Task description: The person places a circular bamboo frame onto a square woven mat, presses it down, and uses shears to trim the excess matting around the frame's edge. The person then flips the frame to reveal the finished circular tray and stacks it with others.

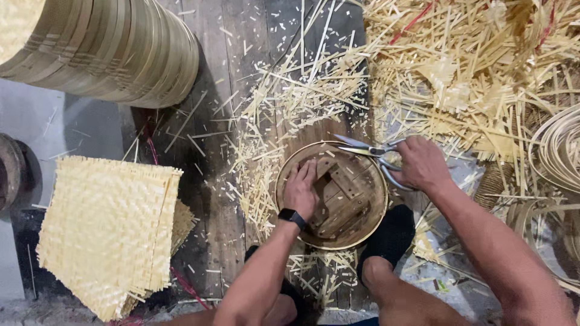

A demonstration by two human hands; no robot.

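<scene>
Pressing left hand (300,190) flat on round bamboo tray (331,194) | right hand (420,163) clamped on scissors (370,152) at tray's far rim | blades point left, nearer the right hand

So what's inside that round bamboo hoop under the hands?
Inside the round hoop sits a dark wooden block form, with the left hand pressing on it. The right hand holds scissors at the rim. What lies beneath the palm and the form is hidden.
</scene>
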